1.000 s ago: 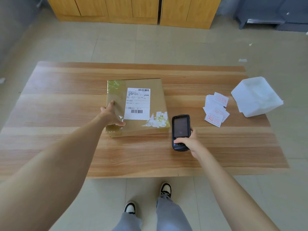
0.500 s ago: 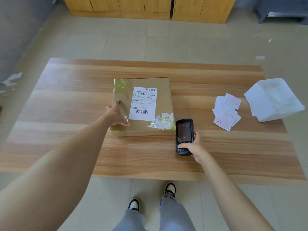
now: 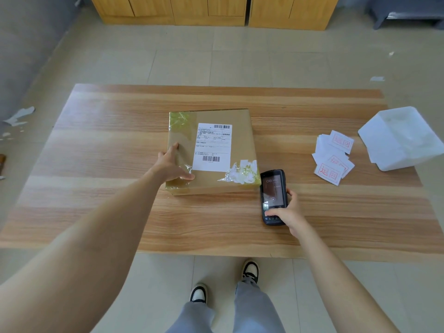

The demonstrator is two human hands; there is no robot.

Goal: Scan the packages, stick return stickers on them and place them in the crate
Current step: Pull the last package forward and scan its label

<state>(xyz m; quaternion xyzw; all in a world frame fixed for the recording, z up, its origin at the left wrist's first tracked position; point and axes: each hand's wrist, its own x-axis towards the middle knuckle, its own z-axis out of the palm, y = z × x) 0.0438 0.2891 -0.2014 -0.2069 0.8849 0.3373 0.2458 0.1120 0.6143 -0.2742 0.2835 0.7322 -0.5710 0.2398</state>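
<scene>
A flat brown cardboard package [image 3: 240, 140] lies mid-table, with a white shipping label [image 3: 212, 146] and barcodes on top and shiny tape at its corners. My left hand [image 3: 171, 164] rests on the package's near left corner, thumb on top. My right hand [image 3: 287, 213] grips a black handheld scanner [image 3: 272, 191] with a lit screen, just right of the package's near right corner. A small pile of white return stickers [image 3: 332, 158] with red stamps lies to the right. A white plastic crate [image 3: 403, 138] sits at the table's right edge.
The wooden table [image 3: 108, 152] stands on a tiled floor. Wooden cabinets [image 3: 211, 10] line the far wall. Paper scraps [image 3: 20, 116] lie on the floor at left. My feet [image 3: 224, 282] stand just before the table's near edge.
The package stays put under my left hand. My right hand has kept its hold on the scanner, near the package's right corner. The view has shifted a little as my head moved.
</scene>
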